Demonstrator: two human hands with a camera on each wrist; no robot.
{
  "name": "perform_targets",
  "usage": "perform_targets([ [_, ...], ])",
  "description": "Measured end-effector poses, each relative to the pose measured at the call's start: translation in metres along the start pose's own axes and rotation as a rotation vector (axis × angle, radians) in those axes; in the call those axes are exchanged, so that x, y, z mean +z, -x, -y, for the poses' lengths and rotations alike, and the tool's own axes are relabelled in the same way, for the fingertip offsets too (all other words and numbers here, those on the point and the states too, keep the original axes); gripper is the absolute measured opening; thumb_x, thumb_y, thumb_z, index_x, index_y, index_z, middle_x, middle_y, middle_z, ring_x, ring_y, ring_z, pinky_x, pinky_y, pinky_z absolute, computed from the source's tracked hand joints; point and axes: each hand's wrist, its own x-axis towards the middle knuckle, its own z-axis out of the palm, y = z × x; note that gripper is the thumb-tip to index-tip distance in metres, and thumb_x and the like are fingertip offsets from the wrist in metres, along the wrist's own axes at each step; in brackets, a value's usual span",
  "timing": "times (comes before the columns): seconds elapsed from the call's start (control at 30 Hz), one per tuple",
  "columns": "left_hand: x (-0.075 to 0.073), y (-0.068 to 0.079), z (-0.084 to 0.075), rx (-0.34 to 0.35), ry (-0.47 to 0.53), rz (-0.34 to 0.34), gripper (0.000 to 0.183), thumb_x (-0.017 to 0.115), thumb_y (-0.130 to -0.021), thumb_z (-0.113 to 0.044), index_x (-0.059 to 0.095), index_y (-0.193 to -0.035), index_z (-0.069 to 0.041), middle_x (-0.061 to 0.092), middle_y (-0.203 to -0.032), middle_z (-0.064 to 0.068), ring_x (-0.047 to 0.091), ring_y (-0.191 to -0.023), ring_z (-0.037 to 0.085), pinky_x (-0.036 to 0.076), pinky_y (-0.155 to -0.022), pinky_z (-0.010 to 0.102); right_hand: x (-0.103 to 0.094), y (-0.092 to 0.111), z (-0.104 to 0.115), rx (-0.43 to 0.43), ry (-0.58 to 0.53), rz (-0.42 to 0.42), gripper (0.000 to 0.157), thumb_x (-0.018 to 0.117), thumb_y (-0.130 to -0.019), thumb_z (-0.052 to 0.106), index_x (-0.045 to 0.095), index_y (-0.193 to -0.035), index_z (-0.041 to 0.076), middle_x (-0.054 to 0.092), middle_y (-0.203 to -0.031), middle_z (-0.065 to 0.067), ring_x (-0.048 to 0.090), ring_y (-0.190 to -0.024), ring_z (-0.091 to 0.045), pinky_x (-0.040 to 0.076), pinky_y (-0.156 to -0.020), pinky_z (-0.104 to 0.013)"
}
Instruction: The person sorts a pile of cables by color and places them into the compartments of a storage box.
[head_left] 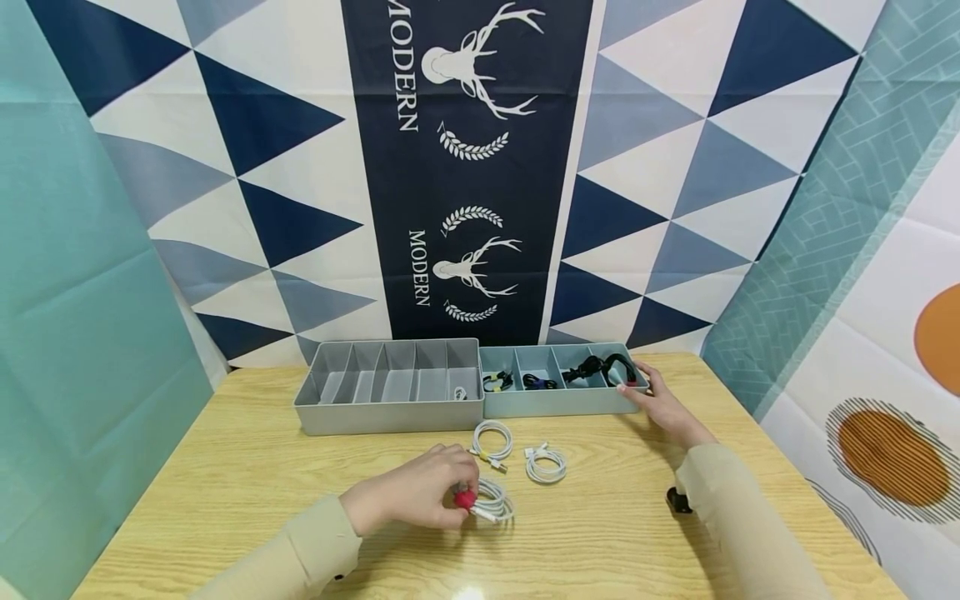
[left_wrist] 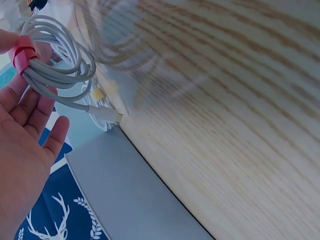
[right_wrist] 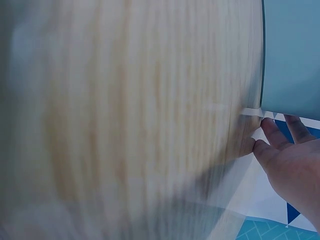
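My left hand pinches a coiled white cable by the red strap wrapped round it. In the head view this coil is low over the table, left of centre. Its white plug end points away from the palm in the left wrist view. My right hand is at the right end of the blue divided box, thumb and fingers spread about its corner. In the right wrist view the fingertips lie right by the box's edge. Two more coiled white cables, one with a yellow tie and one plain, lie between the hands.
A grey divided box stands left against the blue one, a small white item in its right compartment. Dark cables fill the blue box's compartments. A patterned cloth hangs behind the wooden table.
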Motion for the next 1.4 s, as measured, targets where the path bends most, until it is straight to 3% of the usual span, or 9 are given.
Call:
perform_targets([
  [0.3, -0.007, 0.003, 0.001, 0.004, -0.014, -0.055, 0.015, 0.061, -0.066, -0.026, 0.049, -0.075, -0.024, 0.043, -0.075, -0.015, 0.037, -0.078, 0.002, 0.032, -0.074, 0.020, 0.000, 0.001, 0.001, 0.002, -0.010, 0.008, 0.090, 0.052, -0.084, 0.050, -0.009, -0.143, 0.020, -0.009, -0.145, -0.025, 0.005, -0.130, -0.048, 0.010, -0.097, -0.065],
  [0.63, -0.015, 0.006, 0.004, -0.064, 0.025, -0.056, 0.011, 0.057, -0.076, -0.029, 0.047, -0.079, -0.026, 0.042, -0.078, -0.015, 0.038, -0.081, 0.002, 0.035, -0.079, 0.024, -0.001, 0.000, -0.001, -0.002, -0.020, 0.008, 0.089, 0.052, -0.085, 0.049, -0.008, -0.143, 0.019, -0.008, -0.145, -0.026, 0.005, -0.130, -0.047, 0.009, -0.097, -0.065],
  [1.03, -0.032, 0.009, 0.009, -0.131, 0.008, -0.076, 0.012, 0.059, -0.076, -0.034, 0.051, -0.079, -0.026, 0.047, -0.086, -0.017, 0.039, -0.085, 0.003, 0.033, -0.077, 0.024, 0.001, 0.003, 0.002, 0.005, 0.003, 0.009, 0.088, 0.050, -0.086, 0.048, -0.009, -0.143, 0.018, -0.009, -0.145, -0.026, 0.005, -0.130, -0.048, 0.010, -0.098, -0.064],
  [1.4, -0.051, 0.010, 0.017, -0.146, 0.019, -0.172, 0.010, 0.060, -0.078, -0.032, 0.057, -0.081, -0.023, 0.053, -0.093, -0.012, 0.046, -0.095, 0.006, 0.036, -0.087, 0.034, 0.000, 0.003, 0.003, 0.004, -0.001, 0.005, 0.089, 0.051, -0.085, 0.049, -0.008, -0.143, 0.018, -0.011, -0.145, -0.026, 0.006, -0.129, -0.048, 0.011, -0.098, -0.064],
])
